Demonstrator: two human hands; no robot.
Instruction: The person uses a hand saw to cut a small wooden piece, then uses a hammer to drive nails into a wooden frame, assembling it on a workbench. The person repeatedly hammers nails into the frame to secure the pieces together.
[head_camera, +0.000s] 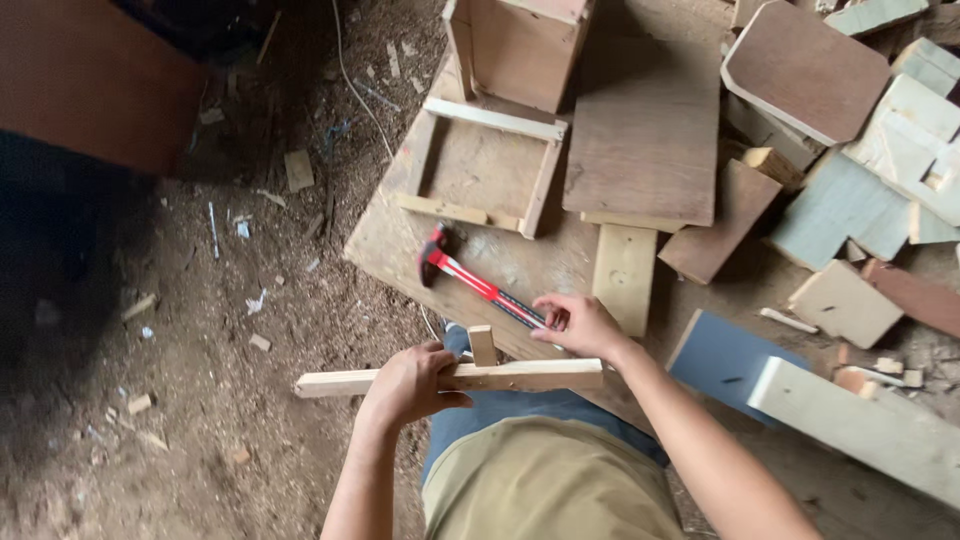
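Note:
My left hand (408, 385) grips a pale wooden strip (530, 376) that lies level across my lap, with a short wooden peg (482, 345) standing up from it. On the handle end of a red and black hammer (462, 275) my right hand (580, 322) rests, fingers curled around the grip. The hammer lies flat on a plywood sheet (390, 245), its head pointing away to the upper left.
A shallow wooden frame (480, 170) and an open wooden box (520, 45) sit on the plywood. Boards and offcuts (850, 200) pile up at the right, with a blue panel (730, 360) and a long pale plank (870, 425). Dirt floor with chips lies left.

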